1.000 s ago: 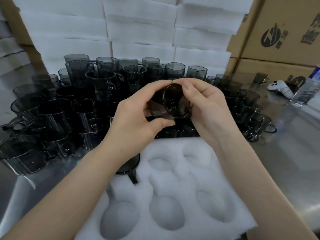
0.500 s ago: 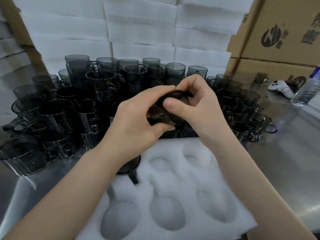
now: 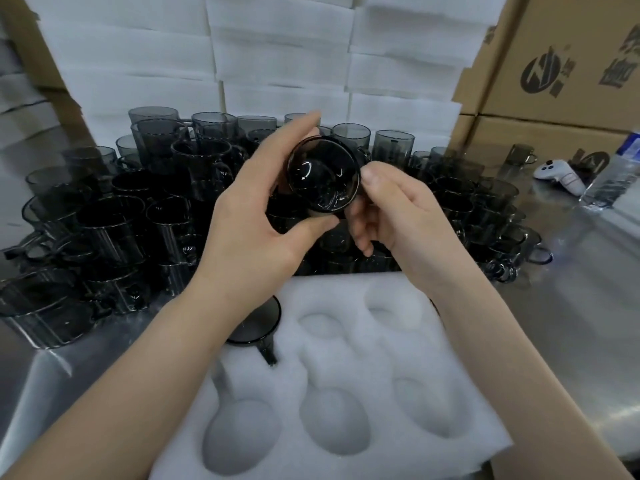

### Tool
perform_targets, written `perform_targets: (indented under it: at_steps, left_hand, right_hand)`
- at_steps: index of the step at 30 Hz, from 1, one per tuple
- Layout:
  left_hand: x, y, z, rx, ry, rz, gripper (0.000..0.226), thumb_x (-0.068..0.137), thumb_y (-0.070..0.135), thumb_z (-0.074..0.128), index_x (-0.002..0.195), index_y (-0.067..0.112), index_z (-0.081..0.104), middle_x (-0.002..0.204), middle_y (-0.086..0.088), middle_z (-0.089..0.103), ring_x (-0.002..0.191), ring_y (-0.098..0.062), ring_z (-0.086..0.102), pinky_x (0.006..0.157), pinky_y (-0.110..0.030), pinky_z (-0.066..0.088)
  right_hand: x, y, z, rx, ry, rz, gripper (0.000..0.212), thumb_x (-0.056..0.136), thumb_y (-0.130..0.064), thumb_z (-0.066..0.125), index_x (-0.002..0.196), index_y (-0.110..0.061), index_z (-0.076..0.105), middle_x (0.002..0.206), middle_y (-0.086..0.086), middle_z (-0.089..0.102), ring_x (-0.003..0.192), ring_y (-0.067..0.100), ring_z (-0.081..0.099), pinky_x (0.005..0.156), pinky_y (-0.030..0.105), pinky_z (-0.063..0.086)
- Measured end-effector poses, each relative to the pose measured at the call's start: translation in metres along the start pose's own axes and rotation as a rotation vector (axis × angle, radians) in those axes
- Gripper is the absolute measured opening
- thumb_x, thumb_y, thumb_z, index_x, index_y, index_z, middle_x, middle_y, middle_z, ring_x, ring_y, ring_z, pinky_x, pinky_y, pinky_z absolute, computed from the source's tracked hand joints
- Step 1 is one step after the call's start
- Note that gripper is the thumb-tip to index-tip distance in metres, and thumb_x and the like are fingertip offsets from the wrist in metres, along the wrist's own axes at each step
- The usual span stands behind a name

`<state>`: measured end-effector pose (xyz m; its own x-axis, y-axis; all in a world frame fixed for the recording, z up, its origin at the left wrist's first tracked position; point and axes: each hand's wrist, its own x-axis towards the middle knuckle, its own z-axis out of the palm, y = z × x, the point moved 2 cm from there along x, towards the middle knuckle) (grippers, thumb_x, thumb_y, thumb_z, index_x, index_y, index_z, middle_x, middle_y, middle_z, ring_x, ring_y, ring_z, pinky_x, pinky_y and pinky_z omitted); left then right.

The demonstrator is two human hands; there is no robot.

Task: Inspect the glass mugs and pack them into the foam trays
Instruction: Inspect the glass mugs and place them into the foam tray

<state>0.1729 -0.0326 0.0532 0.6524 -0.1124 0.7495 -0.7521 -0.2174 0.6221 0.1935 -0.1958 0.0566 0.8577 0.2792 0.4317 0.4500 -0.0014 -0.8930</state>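
only a round logo point(image 3: 540, 72) marks the cardboard box point(image 3: 568, 57).

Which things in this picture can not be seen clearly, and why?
- Held mug, head view: its handle is hidden by the right hand.
- Mug in the foam tray: mostly covered by the left hand's forearm.
- Small mug by the cartons: too small for detail.
- Water bottle: cut off by the right edge.

**Off to the Side of the Tabletop**

Brown printed cardboard boxes point(image 3: 568, 60) are standing stacked at the right. A white handheld game-style controller point(image 3: 559, 173) is lying on the shiny metal tabletop point(image 3: 571, 323), just beside a clear plastic water bottle point(image 3: 614, 174) with a blue label.
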Motion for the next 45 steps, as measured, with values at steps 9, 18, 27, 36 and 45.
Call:
perform_targets:
  at_steps: [9, 18, 27, 36, 45]
  left_hand:
    - [0.000, 0.004, 0.001, -0.182, 0.023, -0.098, 0.065, 0.073, 0.005, 0.074, 0.130, 0.018, 0.048, 0.119, 0.008, 0.061, 0.116, -0.006, 0.059, 0.099, -0.022, 0.046]
    - [-0.001, -0.002, -0.001, -0.377, 0.058, -0.286, 0.044, 0.075, 0.019, 0.067, 0.118, 0.012, 0.060, 0.098, 0.007, 0.070, 0.098, -0.007, 0.067, 0.087, -0.030, 0.055]
    - [-0.004, 0.003, 0.005, -0.222, -0.042, -0.184, 0.067, 0.068, 0.010, 0.078, 0.129, 0.021, 0.051, 0.119, 0.002, 0.066, 0.115, -0.011, 0.062, 0.100, -0.029, 0.048]
    - [-0.005, 0.011, 0.007, -0.251, -0.119, -0.171, 0.060, 0.077, 0.031, 0.067, 0.133, 0.018, 0.048, 0.128, 0.011, 0.059, 0.124, -0.006, 0.055, 0.106, -0.026, 0.043]
    - [-0.005, 0.011, 0.008, 0.023, -0.095, -0.008, 0.060, 0.082, 0.005, 0.063, 0.140, 0.007, 0.045, 0.139, 0.001, 0.053, 0.134, -0.013, 0.045, 0.113, -0.038, 0.036]
  right_hand:
    - [-0.004, -0.002, 0.000, 0.293, -0.136, -0.077, 0.030, 0.096, -0.033, 0.044, 0.079, -0.019, 0.064, 0.059, -0.001, 0.047, 0.049, 0.016, 0.044, 0.047, 0.025, 0.035]
    - [-0.002, -0.001, 0.001, 0.300, -0.136, -0.082, 0.022, 0.086, -0.040, 0.056, 0.081, -0.025, 0.070, 0.046, -0.007, 0.047, 0.037, 0.009, 0.041, 0.044, 0.019, 0.036]
    - [0.001, 0.004, -0.003, 0.242, 0.026, 0.069, 0.060, 0.087, -0.064, 0.054, 0.044, -0.023, 0.054, 0.038, -0.009, 0.037, 0.037, 0.010, 0.037, 0.046, 0.017, 0.035]
    - [0.002, 0.005, -0.001, 0.364, -0.108, 0.111, 0.031, 0.095, -0.034, 0.050, 0.123, -0.021, 0.056, 0.107, 0.008, 0.064, 0.081, 0.022, 0.066, 0.056, 0.033, 0.053]
    - [0.001, 0.010, 0.010, 0.342, -0.050, 0.097, 0.037, 0.098, -0.044, 0.044, 0.125, -0.025, 0.061, 0.108, 0.012, 0.068, 0.092, 0.029, 0.068, 0.060, 0.037, 0.057]
